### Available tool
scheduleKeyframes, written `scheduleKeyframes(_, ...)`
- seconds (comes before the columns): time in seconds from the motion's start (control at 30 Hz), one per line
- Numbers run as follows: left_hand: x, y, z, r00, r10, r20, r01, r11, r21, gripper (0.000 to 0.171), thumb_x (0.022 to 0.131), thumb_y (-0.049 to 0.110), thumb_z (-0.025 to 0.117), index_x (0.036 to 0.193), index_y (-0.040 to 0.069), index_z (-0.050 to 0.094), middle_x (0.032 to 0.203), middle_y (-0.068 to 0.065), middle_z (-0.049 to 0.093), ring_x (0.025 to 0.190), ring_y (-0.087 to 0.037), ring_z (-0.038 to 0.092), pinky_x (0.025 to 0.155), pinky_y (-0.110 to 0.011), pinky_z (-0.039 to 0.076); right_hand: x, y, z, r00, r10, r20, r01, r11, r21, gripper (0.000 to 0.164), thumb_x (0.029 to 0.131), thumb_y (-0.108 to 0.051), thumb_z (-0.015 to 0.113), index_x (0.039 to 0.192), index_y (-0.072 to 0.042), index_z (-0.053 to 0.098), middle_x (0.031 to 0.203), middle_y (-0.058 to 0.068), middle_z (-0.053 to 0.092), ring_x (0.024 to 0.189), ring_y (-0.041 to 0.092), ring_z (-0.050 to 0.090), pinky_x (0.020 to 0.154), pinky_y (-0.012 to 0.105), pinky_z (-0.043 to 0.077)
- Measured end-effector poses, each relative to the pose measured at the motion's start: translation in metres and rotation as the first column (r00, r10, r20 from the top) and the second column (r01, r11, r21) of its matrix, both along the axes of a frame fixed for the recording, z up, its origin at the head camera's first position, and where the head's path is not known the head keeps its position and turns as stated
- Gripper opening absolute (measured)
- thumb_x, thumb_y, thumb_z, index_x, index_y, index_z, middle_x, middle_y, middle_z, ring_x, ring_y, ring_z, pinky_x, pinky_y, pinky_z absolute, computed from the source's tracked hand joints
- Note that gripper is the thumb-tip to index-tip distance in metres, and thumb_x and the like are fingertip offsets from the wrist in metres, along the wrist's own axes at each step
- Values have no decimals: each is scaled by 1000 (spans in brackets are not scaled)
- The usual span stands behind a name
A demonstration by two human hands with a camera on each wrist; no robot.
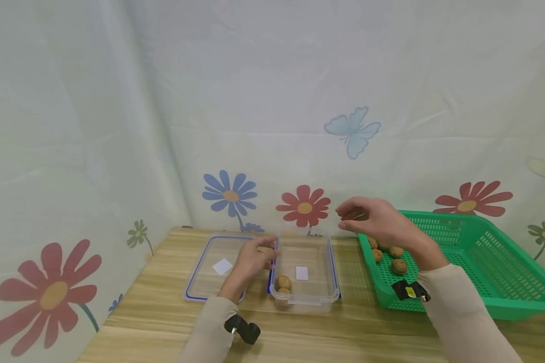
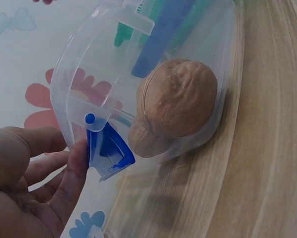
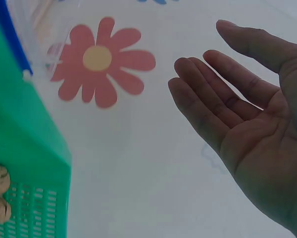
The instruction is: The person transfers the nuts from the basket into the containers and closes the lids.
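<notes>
A clear plastic food container [image 1: 318, 301] with blue latches stands uncovered on the table. Several walnuts [image 1: 283, 282] lie in its near left corner. My left hand [image 1: 253, 259] holds the container's left rim, with fingertips at the blue latch [image 2: 108, 151] in the left wrist view. My right hand [image 1: 381, 222] is raised between the container and a green plastic basket [image 1: 518, 308]. Its fingers are loosely bent, with nothing in the palm, as the right wrist view shows. Several more walnuts [image 1: 398, 266] sit in the basket's left part.
The container's flat clear lid [image 1: 204, 275] with a blue seal lies on the wooden table [image 1: 154, 312] to the left. White labels are on the lid and the container. Behind the table hangs a flower-printed curtain [image 1: 263, 101].
</notes>
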State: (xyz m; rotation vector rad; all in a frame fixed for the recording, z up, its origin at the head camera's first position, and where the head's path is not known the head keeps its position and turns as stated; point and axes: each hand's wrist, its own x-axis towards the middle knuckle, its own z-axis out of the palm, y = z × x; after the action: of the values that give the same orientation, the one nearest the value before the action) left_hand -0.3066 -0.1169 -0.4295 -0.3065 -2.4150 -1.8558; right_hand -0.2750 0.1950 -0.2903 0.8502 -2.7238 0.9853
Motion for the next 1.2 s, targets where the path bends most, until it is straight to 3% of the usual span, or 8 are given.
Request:
scheduleKeyframes(0.23,-2,-1,-2,1000,-6,3,6,1000,19,44,96,-3,73,139,-9,63,127,-29,66,70,-21,70,69,-37,68,-8,32,3,1000,-15,14,15,1000,13,33,104,-26,73,130,-6,71,123,7,73,112,26,69,98,51,59)
scheduleKeyframes(0.53,-3,-1,-4,1000,-16,-24,16,1000,13,46,96,-3,72,140,-12,61,126,-31,65,79,-33,73,67,-37,68,-13,70,1,996,-87,-14,87,995,47,33,105,-28,71,130,-7,71,124,8,73,114,29,68,96,53,57)
scheduleKeyframes(0.77,-5,-2,-4,1000,-5,-8,5,1000,2,44,97,-3,71,140,-9,63,127,-29,66,82,-29,73,70,-37,68,-21,91,-8,992,-122,0,122,990,71,37,105,-30,71,131,-3,70,125,11,73,119,36,66,99,58,57)
scheduleKeyframes(1.2,-4,-2,-4,1000,-15,-15,15,1000,15,44,96,-3,73,139,-10,63,126,-30,65,82,-32,73,69,-38,68,-37,119,-25,984,-130,121,119,988,100,47,106,-32,69,138,2,64,128,14,71,119,38,65,97,59,58)
